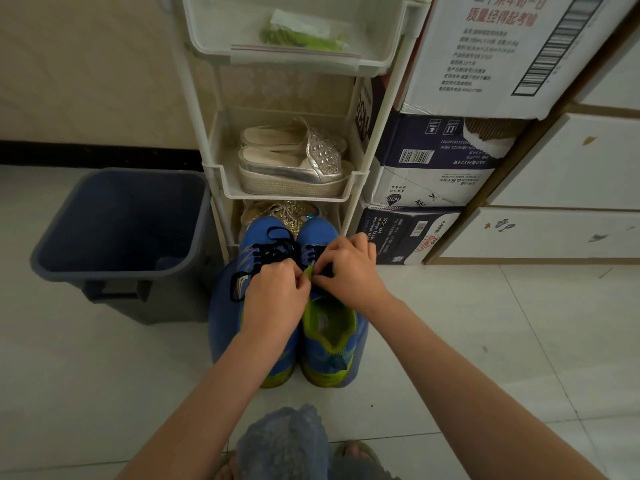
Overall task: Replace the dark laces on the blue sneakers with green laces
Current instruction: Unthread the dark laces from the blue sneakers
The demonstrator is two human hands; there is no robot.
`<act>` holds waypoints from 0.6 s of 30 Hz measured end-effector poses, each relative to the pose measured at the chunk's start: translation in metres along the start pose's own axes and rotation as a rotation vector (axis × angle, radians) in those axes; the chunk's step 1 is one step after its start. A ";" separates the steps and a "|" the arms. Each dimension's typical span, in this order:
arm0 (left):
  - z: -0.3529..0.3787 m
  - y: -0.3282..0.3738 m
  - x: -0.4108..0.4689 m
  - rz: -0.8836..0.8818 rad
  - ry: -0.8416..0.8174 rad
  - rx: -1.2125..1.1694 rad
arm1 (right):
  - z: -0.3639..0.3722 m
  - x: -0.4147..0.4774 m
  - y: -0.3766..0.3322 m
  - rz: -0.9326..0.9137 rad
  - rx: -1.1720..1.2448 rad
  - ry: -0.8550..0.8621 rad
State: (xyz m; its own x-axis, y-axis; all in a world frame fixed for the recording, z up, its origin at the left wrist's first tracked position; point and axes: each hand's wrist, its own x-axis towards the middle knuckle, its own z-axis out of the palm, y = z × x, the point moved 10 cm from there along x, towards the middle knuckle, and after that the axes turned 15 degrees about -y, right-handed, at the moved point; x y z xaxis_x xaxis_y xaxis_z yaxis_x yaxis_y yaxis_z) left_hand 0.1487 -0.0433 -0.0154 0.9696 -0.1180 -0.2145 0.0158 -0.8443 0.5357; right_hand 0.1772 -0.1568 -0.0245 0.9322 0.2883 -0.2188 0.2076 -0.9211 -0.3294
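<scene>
Head camera looked down on the blue sneakers (320,233), which stood side by side on the tiled floor (104,375) with their toes pointing away from me. Both hands met over the lacing of the right-hand shoe. My right hand (349,268) had its fingers (325,268) curled and pinched on the dark laces (273,251). My left hand (273,292) sat just beside it, its fingers (298,277) bent tight. I could not tell whether they gripped lace or only pressed the shoe. A sliver of green tongue (308,271) showed between the two sets of fingers. Beyond the fingers the dark laces were threaded across both shoes, with a loose loop lying left of my left hand.

Well beyond the fingers stood a white shelf rack (356,181). The green laces (304,38) lay in a clear bag on its top tray, and silver sandals (294,161) sat on the middle one. A grey bin (121,220) stood left of the fingers, and stacked cartons (433,161) stood to their right.
</scene>
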 end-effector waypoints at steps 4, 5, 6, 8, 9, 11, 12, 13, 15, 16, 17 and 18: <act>0.000 -0.001 0.000 -0.008 -0.016 -0.005 | -0.023 -0.006 0.031 0.166 0.176 0.219; 0.000 -0.001 0.000 -0.009 -0.018 -0.008 | -0.033 -0.013 0.050 0.250 0.314 0.315; 0.001 -0.001 0.001 -0.009 -0.018 -0.010 | -0.039 -0.019 0.068 0.314 0.473 0.397; 0.001 -0.001 0.001 -0.004 -0.015 -0.008 | -0.046 -0.025 0.088 0.351 0.653 0.454; 0.002 -0.001 0.001 -0.002 -0.014 -0.008 | -0.046 -0.022 0.087 0.345 0.640 0.405; 0.003 -0.002 0.001 -0.004 -0.019 -0.010 | -0.037 -0.015 0.075 0.300 0.538 0.275; 0.004 -0.002 0.002 -0.007 -0.027 -0.008 | -0.033 -0.014 0.071 0.291 0.485 0.251; 0.005 -0.003 0.003 -0.011 -0.036 -0.004 | -0.030 -0.015 0.071 0.300 0.457 0.257; 0.004 -0.003 0.006 -0.011 -0.043 0.004 | -0.027 -0.019 0.070 0.326 0.513 0.274; 0.002 -0.001 0.007 -0.004 -0.036 0.010 | -0.023 -0.020 0.070 0.325 0.559 0.258; -0.001 0.003 0.008 0.011 -0.022 0.021 | -0.019 -0.021 0.067 0.318 0.583 0.215; -0.004 0.007 0.010 0.037 -0.007 0.040 | -0.012 -0.021 0.063 0.319 0.580 0.137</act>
State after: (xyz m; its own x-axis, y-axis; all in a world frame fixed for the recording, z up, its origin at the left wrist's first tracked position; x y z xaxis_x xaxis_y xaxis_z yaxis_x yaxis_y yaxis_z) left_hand 0.1597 -0.0487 -0.0107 0.9675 -0.1528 -0.2015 -0.0295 -0.8595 0.5102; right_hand 0.1742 -0.2238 -0.0292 0.9586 -0.0454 -0.2811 -0.2410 -0.6553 -0.7159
